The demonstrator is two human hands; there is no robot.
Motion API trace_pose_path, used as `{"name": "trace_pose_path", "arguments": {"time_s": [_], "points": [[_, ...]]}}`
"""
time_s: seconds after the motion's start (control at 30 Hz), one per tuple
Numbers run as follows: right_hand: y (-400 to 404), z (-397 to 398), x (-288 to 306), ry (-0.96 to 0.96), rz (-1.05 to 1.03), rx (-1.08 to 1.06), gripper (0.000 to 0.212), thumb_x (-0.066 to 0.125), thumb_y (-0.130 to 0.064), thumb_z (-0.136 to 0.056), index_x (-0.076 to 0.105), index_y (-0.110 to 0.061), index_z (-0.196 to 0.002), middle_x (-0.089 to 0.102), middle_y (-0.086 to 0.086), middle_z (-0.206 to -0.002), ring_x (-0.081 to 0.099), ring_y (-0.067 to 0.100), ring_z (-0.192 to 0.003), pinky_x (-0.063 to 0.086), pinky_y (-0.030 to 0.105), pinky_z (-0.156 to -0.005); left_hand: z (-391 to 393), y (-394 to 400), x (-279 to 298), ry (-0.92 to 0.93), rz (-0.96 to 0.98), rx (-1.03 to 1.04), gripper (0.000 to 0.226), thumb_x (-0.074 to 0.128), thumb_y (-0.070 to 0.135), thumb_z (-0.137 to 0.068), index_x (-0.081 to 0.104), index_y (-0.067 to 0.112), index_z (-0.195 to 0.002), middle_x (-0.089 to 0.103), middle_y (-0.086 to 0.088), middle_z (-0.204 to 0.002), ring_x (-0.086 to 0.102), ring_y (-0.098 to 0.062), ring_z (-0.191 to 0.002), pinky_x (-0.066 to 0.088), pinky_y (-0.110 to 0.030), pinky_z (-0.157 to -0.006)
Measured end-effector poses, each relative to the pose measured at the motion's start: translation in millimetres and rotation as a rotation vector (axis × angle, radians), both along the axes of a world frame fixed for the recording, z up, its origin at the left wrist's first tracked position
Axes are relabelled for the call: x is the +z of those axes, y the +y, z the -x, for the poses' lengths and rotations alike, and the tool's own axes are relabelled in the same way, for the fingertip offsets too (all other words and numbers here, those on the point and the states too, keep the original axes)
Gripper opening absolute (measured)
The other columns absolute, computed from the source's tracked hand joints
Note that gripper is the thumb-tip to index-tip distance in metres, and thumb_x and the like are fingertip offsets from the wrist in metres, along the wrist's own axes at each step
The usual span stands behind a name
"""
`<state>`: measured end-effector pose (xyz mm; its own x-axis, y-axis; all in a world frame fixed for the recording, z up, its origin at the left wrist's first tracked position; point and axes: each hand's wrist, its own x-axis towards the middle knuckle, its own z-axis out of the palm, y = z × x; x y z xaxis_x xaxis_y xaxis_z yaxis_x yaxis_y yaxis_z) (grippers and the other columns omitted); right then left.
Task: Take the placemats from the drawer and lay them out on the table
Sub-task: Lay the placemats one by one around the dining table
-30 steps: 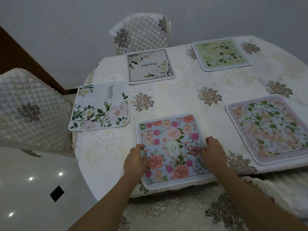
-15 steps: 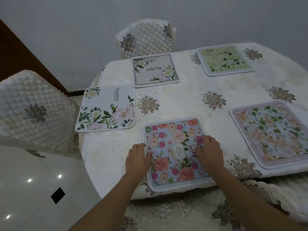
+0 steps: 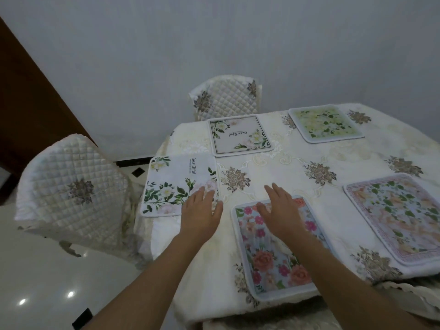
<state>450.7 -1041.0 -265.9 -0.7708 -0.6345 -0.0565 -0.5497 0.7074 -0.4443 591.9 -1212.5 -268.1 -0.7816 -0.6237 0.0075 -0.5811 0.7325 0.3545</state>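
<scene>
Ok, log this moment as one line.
placemats: five laid on table | left hand: open, at Beautiful placemat | right hand: open, over pink-rose placemat

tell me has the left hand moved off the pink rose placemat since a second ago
Yes. The left hand has left the edge of the blue placemat with pink roses and shifted left and away, now over the corner of the white "Beautiful" leaf-print placemat, fingers spread.
</scene>
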Motion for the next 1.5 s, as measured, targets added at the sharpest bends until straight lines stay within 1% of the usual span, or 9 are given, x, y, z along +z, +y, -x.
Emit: {"name": "trace_pose_path", "arguments": {"time_s": [0.23,0.47,0.67,0.8,0.93,1.13,1.33,1.4,1.5], "points": [[-65.2,-42.1,39.1,0.015,0.084,-0.067,0.059,0.044,-0.040,-0.099,0.028,-0.018,-0.151,0.020,0.005,-0.159,0.016,0.024,-0.146,0.017,0.041,-0.117,-26.0,-70.8,37.3,0.043,0.019,-0.062,0.053,0.032,0.049,-0.101,0.036,0.024,-0.148,0.026,-0.007,-0.158,0.024,-0.025,-0.144,0.019,-0.042,-0.116],[-114.5,-64.8,49.1,-0.003,0.118,-0.086,0.058,0.046,-0.039,-0.098,0.032,-0.019,-0.150,0.024,0.004,-0.158,0.020,0.022,-0.144,0.021,0.040,-0.115,-40.5,-124.5,42.8,0.014,-0.006,-0.054,0.054,0.031,0.050,-0.100,0.036,0.024,-0.148,0.026,-0.006,-0.159,0.024,-0.024,-0.144,0.021,-0.043,-0.116],[-143.9,-38.9,42.4,0.001,0.069,-0.031,0.059,0.045,-0.040,-0.098,0.031,-0.017,-0.150,0.023,0.005,-0.159,0.020,0.023,-0.145,0.020,0.039,-0.116,-31.5,-146.6,39.6,-0.010,-0.047,0.004,0.056,0.029,0.050,-0.101,0.030,0.024,-0.150,0.022,-0.007,-0.160,0.022,-0.025,-0.145,0.020,-0.044,-0.118],[-162.2,-19.0,37.5,-0.006,0.059,-0.056,0.059,0.045,-0.041,-0.098,0.031,-0.016,-0.150,0.024,0.006,-0.158,0.020,0.024,-0.145,0.020,0.041,-0.116,-16.1,-158.0,36.7,-0.008,-0.056,-0.020,0.058,0.028,0.051,-0.101,0.026,0.025,-0.152,0.020,-0.006,-0.160,0.019,-0.025,-0.146,0.017,-0.044,-0.118],[-182.8,8.5,33.8,-0.004,0.038,-0.081,0.059,0.045,-0.039,-0.098,0.030,-0.016,-0.150,0.023,0.006,-0.159,0.020,0.024,-0.145,0.018,0.038,-0.117,20.2,-182.1,33.3,-0.006,-0.043,-0.071,0.057,0.028,0.050,-0.101,0.026,0.026,-0.152,0.019,-0.005,-0.161,0.018,-0.024,-0.146,0.014,-0.044,-0.118],[-219.5,80.1,20.5,0.019,-0.010,-0.204,0.060,0.044,-0.041,-0.098,0.028,-0.016,-0.151,0.023,0.007,-0.159,0.020,0.024,-0.145,0.018,0.040,-0.117,113.8,-237.1,8.4,-0.044,-0.014,-0.232,0.057,0.028,0.050,-0.101,0.026,0.025,-0.152,0.019,-0.004,-0.161,0.019,-0.024,-0.146,0.013,-0.044,-0.120],[-249.1,160.5,4.8,-0.002,-0.061,-0.319,0.059,0.043,-0.043,-0.099,0.029,-0.017,-0.150,0.023,0.006,-0.159,0.019,0.024,-0.146,0.019,0.039,-0.117,221.9,-287.8,-21.8,-0.063,0.013,-0.353,0.056,0.032,0.049,-0.100,0.033,0.022,-0.149,0.029,-0.008,-0.157,0.030,-0.026,-0.142,0.023,-0.043,-0.116],[-254.4,192.2,-6.9,-0.028,-0.071,-0.360,0.059,0.044,-0.042,-0.098,0.031,-0.017,-0.149,0.026,0.006,-0.157,0.023,0.026,-0.144,0.023,0.040,-0.115,252.4,-298.6,-34.1,-0.072,-0.009,-0.363,0.056,0.033,0.049,-0.100,0.035,0.020,-0.148,0.032,-0.009,-0.156,0.033,-0.027,-0.140,0.027,-0.042,-0.113],[-260.6,237.0,-31.4,-0.046,-0.113,-0.408,0.057,0.047,-0.039,-0.096,0.035,-0.015,-0.147,0.032,0.008,-0.154,0.031,0.030,-0.138,0.030,0.042,-0.110,288.7,-309.0,-56.4,-0.127,-0.028,-0.396,0.057,0.031,0.050,-0.100,0.031,0.021,-0.149,0.028,-0.010,-0.157,0.031,-0.027,-0.141,0.028,-0.042,-0.112]]}}
